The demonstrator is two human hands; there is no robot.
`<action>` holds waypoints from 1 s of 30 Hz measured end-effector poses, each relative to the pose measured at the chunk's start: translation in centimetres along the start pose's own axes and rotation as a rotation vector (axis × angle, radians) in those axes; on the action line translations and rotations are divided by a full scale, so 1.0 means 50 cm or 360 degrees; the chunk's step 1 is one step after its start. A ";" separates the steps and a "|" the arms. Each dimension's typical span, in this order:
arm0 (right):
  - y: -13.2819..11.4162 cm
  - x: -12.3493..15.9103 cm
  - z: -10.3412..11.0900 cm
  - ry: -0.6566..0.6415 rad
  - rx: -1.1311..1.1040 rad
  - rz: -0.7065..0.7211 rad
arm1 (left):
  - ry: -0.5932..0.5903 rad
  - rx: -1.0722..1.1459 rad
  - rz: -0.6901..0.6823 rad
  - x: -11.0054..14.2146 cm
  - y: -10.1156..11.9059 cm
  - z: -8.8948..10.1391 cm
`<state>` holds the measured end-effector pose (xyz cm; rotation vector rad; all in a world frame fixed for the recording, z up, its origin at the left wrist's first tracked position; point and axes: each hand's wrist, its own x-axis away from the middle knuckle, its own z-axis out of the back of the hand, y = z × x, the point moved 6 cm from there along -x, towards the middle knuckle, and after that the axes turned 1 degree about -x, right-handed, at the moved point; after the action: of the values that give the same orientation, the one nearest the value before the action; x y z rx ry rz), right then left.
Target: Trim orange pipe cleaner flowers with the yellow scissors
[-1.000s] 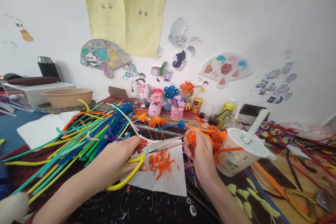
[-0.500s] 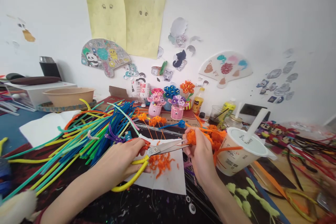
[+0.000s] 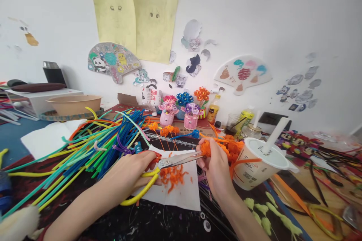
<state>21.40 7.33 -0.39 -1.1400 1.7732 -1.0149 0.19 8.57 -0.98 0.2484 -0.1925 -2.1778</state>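
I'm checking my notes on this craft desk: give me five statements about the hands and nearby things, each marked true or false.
1. The left hand holds tweezers. False: the left hand holds scissors.
2. The right hand holds an orange fuzzy piece. True.
3. Orange trimmings lie on the white paper. True.
4. The drink cup has no straw. False: a thick white straw sticks up from its lid.
5. Pipe cleaners of several colours lie to the left of the white paper. True.
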 end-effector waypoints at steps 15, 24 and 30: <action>0.000 0.000 0.004 0.0003 0.0133 0.0016 | -0.0053 0.0045 0.0054 0.003 0.004 0.007; -0.002 0.001 0.007 0.0041 0.0289 0.0073 | -0.0058 0.0012 0.0059 0.003 0.009 0.013; 0.001 0.002 0.014 0.0051 0.0393 0.0089 | -0.0013 0.0054 -0.0002 0.003 -0.001 0.004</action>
<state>22.01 7.12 -0.70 -0.9209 1.6416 -1.1865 0.00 8.52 -0.80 0.2591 -0.2336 -2.1787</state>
